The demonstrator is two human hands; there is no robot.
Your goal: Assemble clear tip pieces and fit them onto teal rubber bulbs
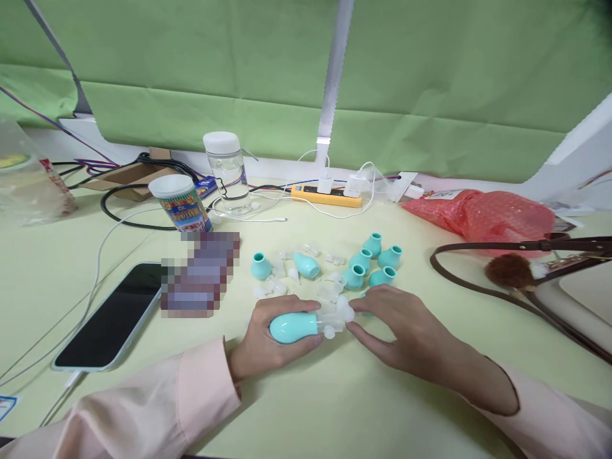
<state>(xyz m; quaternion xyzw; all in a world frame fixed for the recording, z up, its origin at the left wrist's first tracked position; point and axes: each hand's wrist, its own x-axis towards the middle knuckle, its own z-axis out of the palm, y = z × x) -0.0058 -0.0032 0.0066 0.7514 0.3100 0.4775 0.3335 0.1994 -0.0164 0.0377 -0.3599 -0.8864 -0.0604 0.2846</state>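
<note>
My left hand [268,338] is wrapped round a teal squeeze bulb [292,327] lying sideways, its neck toward the right. A clear plastic tube piece [329,322] sticks out of that neck. Between thumb and fingers, my right hand [396,325] pinches a small white translucent cap [345,309] at the tube's free end; whether the two are joined I cannot tell. Just beyond the hands lie loose clear and white plastic pieces [275,285] and another teal bulb [306,265] on its side. Several open-necked teal bulbs [354,276] stand to the right, and one bulb [261,266] stands left.
At left lie a phone [112,319] on a cable and a blurred-out flat item [201,274]. Behind them stand a printed cup [180,204] and a water bottle [227,172]. A yellow power strip [327,196], a red bubble-wrap bundle [497,213] and a bag strap [478,280] are farther right.
</note>
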